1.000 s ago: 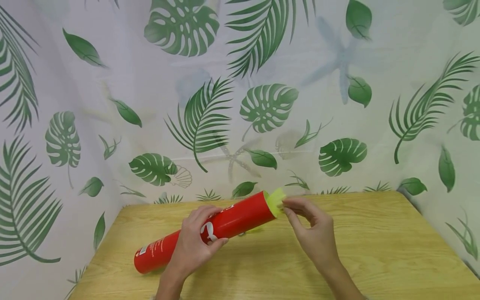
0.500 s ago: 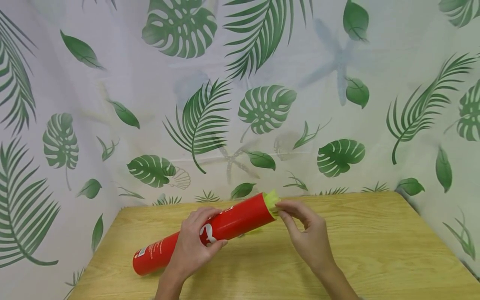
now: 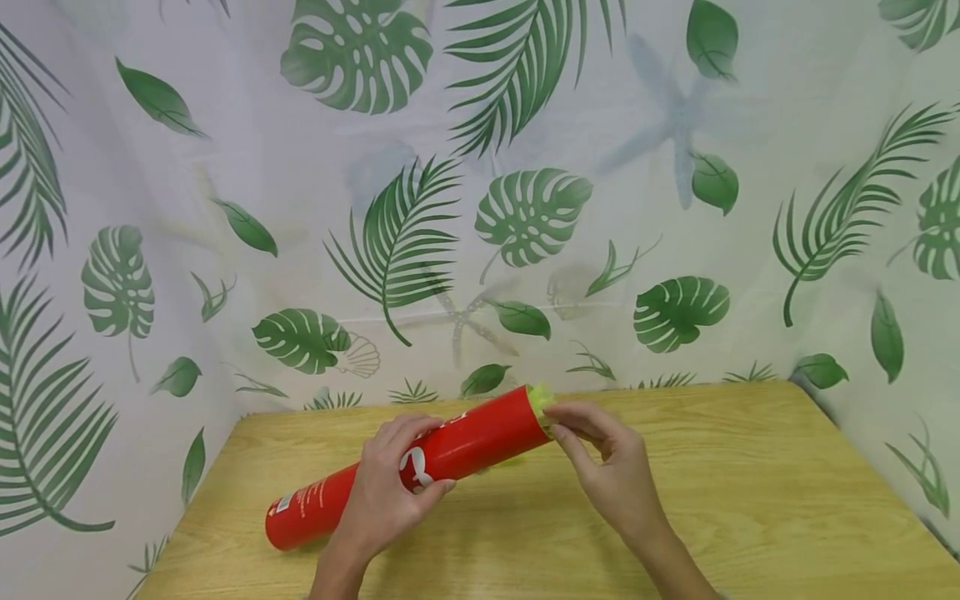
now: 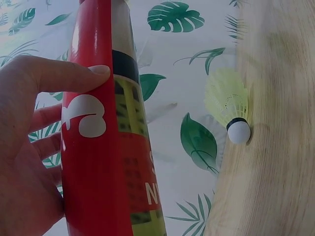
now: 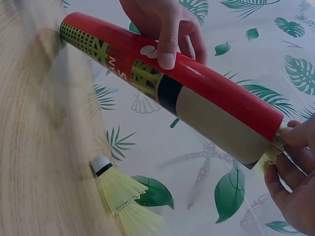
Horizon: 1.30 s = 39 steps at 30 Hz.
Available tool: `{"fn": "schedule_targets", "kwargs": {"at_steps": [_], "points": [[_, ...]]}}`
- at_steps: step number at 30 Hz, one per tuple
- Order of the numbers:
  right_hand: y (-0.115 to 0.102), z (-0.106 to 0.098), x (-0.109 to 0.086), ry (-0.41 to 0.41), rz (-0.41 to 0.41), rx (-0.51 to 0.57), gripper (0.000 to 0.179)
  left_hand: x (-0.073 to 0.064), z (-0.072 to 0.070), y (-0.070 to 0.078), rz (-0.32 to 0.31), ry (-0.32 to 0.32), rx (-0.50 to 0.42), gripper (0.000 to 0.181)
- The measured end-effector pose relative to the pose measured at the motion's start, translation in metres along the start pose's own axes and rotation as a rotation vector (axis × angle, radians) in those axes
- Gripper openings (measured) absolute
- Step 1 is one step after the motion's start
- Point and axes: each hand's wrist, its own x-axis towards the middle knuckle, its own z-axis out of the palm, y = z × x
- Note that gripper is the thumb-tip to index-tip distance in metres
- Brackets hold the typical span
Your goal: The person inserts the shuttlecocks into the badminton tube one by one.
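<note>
A red cylindrical shuttlecock tube [image 3: 487, 437] is tilted over the table, its mouth up and to the right. My left hand [image 3: 393, 483] grips it around the middle, thumb on the near side. At the mouth, my right hand [image 3: 611, 471] pinches the skirt edge of a yellow shuttlecock [image 3: 539, 398]; its cork end is hidden inside the tube. The right wrist view shows the same skirt [image 5: 268, 158] sticking out a little between thumb and fingers. A loose yellow shuttlecock [image 4: 229, 101] with a white head and black band lies on the table behind the tube.
The wooden table [image 3: 750, 500] meets a leaf-printed cloth [image 3: 615, 192] at its back and sides. In the right wrist view, a second yellow skirt [image 5: 141, 221] shows just beyond the loose shuttlecock's skirt.
The right hand has moved left toward the tube, and the yellow shuttlecock has slid deeper into the mouth. The left hand and the tube have stayed nearly in place.
</note>
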Motion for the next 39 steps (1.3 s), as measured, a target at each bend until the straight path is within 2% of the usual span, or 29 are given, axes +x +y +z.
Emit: {"fn": "schedule_targets", "kwargs": {"at_steps": [11, 19, 26, 33, 39], "points": [[0.0012, 0.0011, -0.0007, -0.086, 0.051, 0.056, 0.024, 0.0, 0.0, 0.0006, 0.013, 0.0, -0.004, 0.071], [0.0028, -0.0002, -0.0012, -0.146, 0.041, 0.004, 0.023, -0.0004, 0.0016, -0.002, 0.025, 0.0, -0.005, 0.073], [0.003, 0.0018, -0.0026, -0.162, -0.005, -0.084, 0.024, -0.0012, 0.0017, -0.0029, 0.036, 0.008, 0.01, 0.075], [0.0049, 0.0051, -0.0025, -0.182, -0.022, -0.078, 0.024, -0.0017, -0.0009, -0.0049, 0.028, 0.011, 0.024, 0.073], [0.0045, 0.0078, -0.0016, -0.15, 0.001, -0.069, 0.025, -0.0007, -0.0021, -0.0062, 0.033, 0.0, 0.025, 0.07]]}}
